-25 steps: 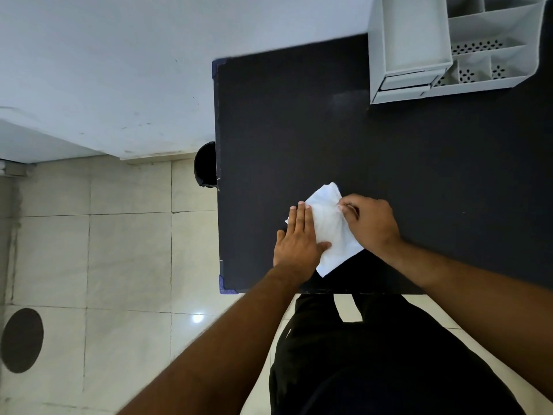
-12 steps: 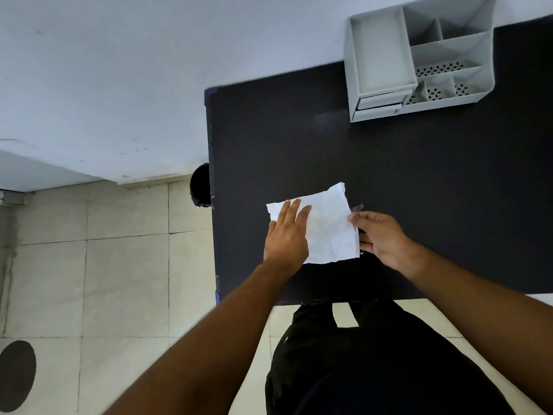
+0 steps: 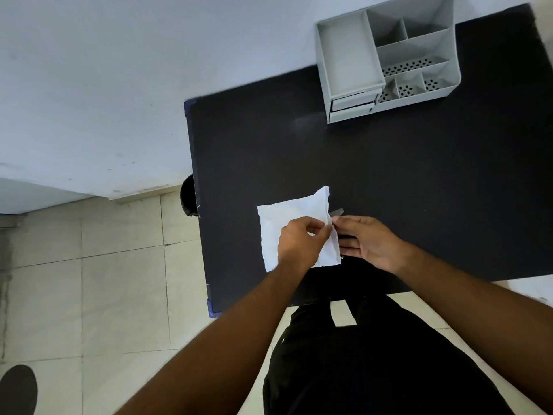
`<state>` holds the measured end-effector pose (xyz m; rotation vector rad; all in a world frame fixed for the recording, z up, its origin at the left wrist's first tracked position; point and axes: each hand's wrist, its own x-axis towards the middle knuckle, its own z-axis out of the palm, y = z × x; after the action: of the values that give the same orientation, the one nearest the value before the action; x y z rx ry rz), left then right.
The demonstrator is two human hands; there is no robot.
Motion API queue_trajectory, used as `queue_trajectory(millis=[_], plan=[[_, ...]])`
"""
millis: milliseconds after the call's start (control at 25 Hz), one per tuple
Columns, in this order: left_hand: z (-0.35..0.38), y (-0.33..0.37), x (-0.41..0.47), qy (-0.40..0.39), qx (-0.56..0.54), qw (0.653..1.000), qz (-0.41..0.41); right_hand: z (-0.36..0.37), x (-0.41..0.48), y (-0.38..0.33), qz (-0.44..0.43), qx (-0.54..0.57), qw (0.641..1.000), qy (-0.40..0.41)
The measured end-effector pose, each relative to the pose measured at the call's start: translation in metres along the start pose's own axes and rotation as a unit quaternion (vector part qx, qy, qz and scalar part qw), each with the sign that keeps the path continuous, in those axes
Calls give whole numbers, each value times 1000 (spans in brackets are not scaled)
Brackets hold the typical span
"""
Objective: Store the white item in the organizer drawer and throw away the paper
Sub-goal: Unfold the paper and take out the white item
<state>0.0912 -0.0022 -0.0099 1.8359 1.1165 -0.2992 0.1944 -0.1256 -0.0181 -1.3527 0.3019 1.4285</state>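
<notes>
A crumpled white paper [image 3: 278, 232] lies spread flat on the black table [image 3: 419, 181] near its front edge. My left hand [image 3: 299, 244] rests over the paper, with thumb and fingers pinched on its right edge. My right hand [image 3: 371, 241] meets that same edge from the right, fingertips closed on it. A small pale grey strip [image 3: 337, 211] pokes out just past the paper's right edge, above my right fingertips; I cannot tell what it is. The grey organizer [image 3: 347, 58] stands at the table's far right, its small drawer [image 3: 353, 103] at the front left, slightly out.
A black round bin [image 3: 188, 195] sits on the tiled floor against the table's left edge. A white wall runs behind the table. A dark round patch [image 3: 18, 387] marks the floor at bottom left. My dark trousers [image 3: 374, 369] are at the table's front edge.
The folded paper has been opened out flat. My left hand lifted from lying flat on it and now pinches its right edge, where my right hand also closes.
</notes>
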Motion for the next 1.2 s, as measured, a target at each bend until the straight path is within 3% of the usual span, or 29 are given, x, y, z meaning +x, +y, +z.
queue_trajectory(millis=[80, 320, 440, 600, 720, 840, 1000, 1200], plan=[[-1, 3, 2, 11, -10, 1000, -6, -1, 0, -1, -11, -13, 1000, 6], [-13, -10, 5, 112, -117, 982, -95, -22, 12, 3, 6, -55, 986, 159], [-15, -19, 2, 64, -94, 992, -58, -33, 10, 2, 31, -104, 984, 141], [-18, -23, 2, 48, -83, 995, -30, -32, 11, -6, -17, -150, 976, 156], [-28, -27, 10, 129, -60, 990, -24, -33, 19, -19, -104, -280, 933, 200], [-38, -35, 31, 186, 15, 981, -48, -28, 27, -34, -162, -408, 886, 153], [-50, -25, 52, 106, -49, 983, -138, -12, 39, -46, -193, -481, 846, 123], [-59, -24, 64, 77, -72, 976, -188, -3, 40, -49, -218, -470, 843, 147]])
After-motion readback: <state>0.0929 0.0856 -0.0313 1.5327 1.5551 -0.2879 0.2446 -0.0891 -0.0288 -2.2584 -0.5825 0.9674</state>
